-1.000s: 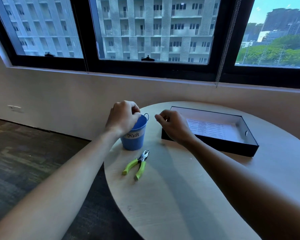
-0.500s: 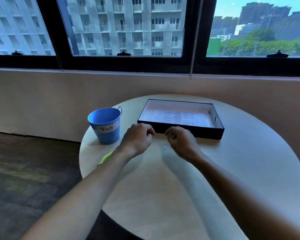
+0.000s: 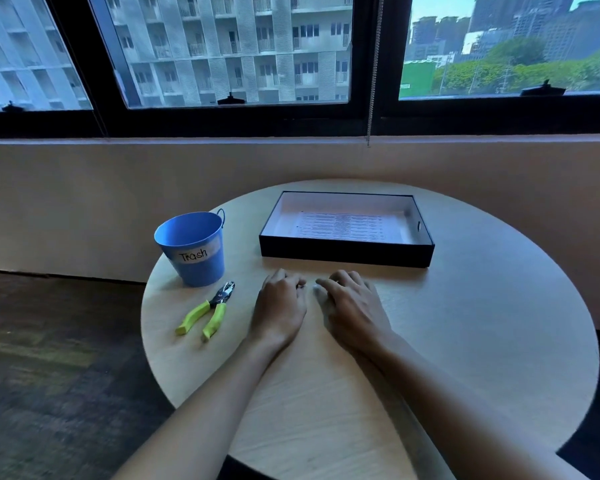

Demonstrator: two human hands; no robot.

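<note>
**Left hand**: lay back-up on the table, near the middle and a little left. The fingers were curled under at the tips. Whether they pinched anything could not be told; a tiny pale speck showed at the fingertips, too small to make out.

**Right hand**: lay palm-down on the table just beside the left hand, not touching it. The fingers were relaxed and spread on the wood, pointing towards the left hand, and held nothing.

**Tray**: black, shallow and rectangular, with a pale inside. It sat on the far half of the table, just beyond both hands and apart from them.

**Paper**: one printed sheet with lines of small text, lying flat on the floor of the tray.

**Pliers**: metal head and yellow-green handles, which were spread apart. They lay flat on the table to the left of the left hand, with the head pointing towards the bucket.

**Bucket**: blue, upright, with a white label reading "Trash". It stood at the left edge of the table, just beyond the pliers.

**Window**: black-framed, set above the wall behind the table, with apartment blocks and trees outside.
</note>
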